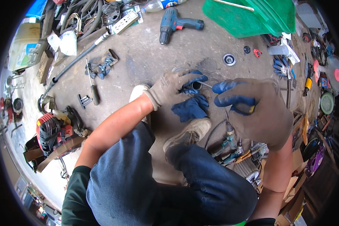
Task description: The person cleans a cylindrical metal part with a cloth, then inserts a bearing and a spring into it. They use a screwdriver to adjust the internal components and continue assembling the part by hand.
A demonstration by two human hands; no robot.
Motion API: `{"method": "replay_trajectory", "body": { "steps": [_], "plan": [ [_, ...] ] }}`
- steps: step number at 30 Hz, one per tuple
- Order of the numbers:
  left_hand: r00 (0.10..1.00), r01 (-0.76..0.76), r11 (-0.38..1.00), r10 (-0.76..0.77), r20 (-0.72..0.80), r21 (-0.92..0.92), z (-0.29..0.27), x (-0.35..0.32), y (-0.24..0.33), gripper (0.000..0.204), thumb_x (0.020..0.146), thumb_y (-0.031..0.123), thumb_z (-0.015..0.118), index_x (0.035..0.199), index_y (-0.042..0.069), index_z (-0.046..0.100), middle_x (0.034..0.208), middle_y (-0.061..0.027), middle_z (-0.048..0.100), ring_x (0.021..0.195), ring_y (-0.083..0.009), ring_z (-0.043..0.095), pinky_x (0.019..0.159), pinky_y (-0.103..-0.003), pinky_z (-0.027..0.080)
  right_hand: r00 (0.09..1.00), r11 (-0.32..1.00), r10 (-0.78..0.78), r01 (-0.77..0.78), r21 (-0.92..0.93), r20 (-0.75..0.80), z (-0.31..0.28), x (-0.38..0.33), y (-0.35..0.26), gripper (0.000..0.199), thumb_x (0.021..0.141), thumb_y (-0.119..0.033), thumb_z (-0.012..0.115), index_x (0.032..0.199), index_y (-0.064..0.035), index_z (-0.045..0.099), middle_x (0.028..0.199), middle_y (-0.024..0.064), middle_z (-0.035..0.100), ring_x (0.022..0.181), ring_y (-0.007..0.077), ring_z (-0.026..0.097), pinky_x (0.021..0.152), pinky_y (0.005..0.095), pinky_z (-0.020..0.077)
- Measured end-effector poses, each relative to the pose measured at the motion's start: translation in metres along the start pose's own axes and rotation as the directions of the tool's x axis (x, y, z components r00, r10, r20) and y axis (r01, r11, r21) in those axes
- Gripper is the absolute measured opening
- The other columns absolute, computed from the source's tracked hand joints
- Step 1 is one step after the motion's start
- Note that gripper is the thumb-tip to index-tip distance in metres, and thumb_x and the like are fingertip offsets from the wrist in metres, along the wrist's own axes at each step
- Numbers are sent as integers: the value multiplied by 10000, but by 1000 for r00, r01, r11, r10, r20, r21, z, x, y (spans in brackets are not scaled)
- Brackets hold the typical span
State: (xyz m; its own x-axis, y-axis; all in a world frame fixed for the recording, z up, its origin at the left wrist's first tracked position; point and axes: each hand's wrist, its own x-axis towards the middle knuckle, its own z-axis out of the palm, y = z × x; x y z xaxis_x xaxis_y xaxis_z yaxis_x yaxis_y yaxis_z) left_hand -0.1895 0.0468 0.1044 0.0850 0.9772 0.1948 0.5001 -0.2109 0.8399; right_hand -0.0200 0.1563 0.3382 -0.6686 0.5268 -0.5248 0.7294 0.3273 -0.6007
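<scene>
I squat over a concrete floor, both hands in grey gloves with blue fingertips. My left hand (173, 86) grips a short metal tube (196, 86) wrapped in a dark blue rag (191, 107) that trails onto the floor. My right hand (254, 109) is raised close to the camera, to the right of the tube, and pinches a small yellow-and-black object (251, 109) between thumb and fingers. What that object is cannot be made out.
A blue cordless drill (175, 23) lies at the top, a green plastic bin (252, 15) to its right. A screwdriver (94, 88) and a red small engine (54, 132) lie left. A metal ring (229, 59), pliers (280, 66) and power tools (233, 145) lie right.
</scene>
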Motion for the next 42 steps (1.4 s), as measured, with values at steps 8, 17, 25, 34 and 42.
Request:
{"method": "replay_trajectory", "body": {
  "steps": [8,17,25,34,42],
  "plan": [
    [985,78,991,-93,-148,-110,-9,-1,-2,548,821,197,784,1330,98,604,1299,-176,636,1150,-364,650,961,-408,537,991,973,-134,126,195,26,-15,35,16,230,751,89,644,958,42,733,1022,141,744,927,180,713,809,292,584],
    [933,183,970,-223,-282,-161,-7,-13,-19,574,757,155,825,1280,54,613,1229,-212,665,1099,-378,677,927,-413,553,968,879,-111,201,433,-223,-9,-10,23,385,749,42,670,1130,8,707,1132,147,733,1002,191,713,898,309,551],
    [923,127,992,-120,-366,-3,6,-4,-15,569,725,216,854,1232,83,633,1151,-196,686,966,-365,711,822,-415,585,845,919,-221,348,187,-487,61,-41,56,489,773,-19,759,1246,-6,634,1178,181,707,1076,293,713,949,390,554],
    [867,262,950,-309,-392,-170,16,10,-8,519,763,177,846,1218,57,626,983,-135,745,857,-232,734,773,-344,586,660,656,-709,486,-578,-249,93,-25,54,433,850,-159,702,1249,-4,635,1266,239,632,783,254,695,706,355,569],
    [865,295,909,-385,-321,-295,17,20,-6,461,843,98,811,1241,10,596,1018,-76,725,934,-101,680,831,-283,568,552,459,-817,446,-769,-168,120,-1,58,266,881,-122,588,1098,0,682,1214,309,631,684,186,618,659,315,516]
  ]
}}
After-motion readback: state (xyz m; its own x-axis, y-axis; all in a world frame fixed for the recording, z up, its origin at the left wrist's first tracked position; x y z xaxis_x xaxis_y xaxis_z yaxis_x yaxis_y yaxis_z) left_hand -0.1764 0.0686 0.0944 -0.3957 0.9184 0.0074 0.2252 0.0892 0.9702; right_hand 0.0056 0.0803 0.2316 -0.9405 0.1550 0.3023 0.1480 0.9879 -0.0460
